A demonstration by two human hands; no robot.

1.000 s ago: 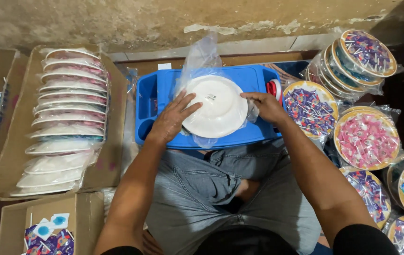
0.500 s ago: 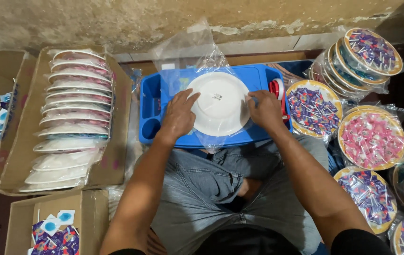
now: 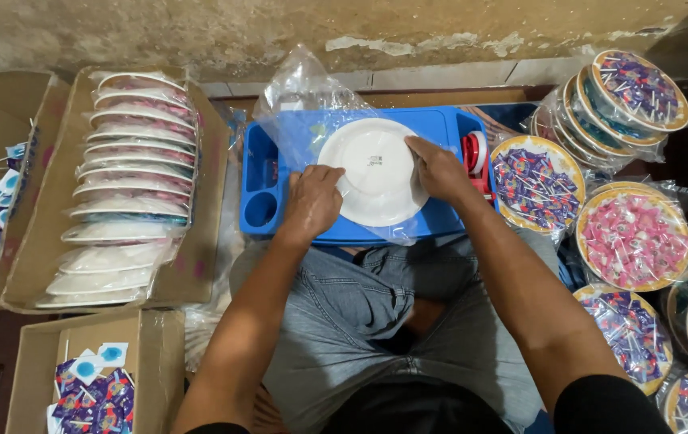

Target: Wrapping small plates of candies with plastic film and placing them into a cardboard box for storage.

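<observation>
A white round plate (image 3: 376, 165) lies upside down inside a clear plastic bag (image 3: 305, 96) on a blue tray table (image 3: 263, 173) across my lap. My left hand (image 3: 312, 202) grips the plate's left rim through the bag. My right hand (image 3: 438, 167) presses on the plate's right side, fingers spread over the plastic. The bag's open end sticks up towards the wall behind the tray.
A cardboard box (image 3: 199, 241) at left holds a row of wrapped plates (image 3: 131, 169). A lower box (image 3: 91, 390) holds small sachets. At right lie several bagged plates of pink, purple and blue sweets (image 3: 633, 237). A red tape dispenser (image 3: 474, 153) sits on the tray.
The plate sits deeper in the bag and the bag's loose end now stands up wider behind it. Both hands have shifted slightly along the rim.
</observation>
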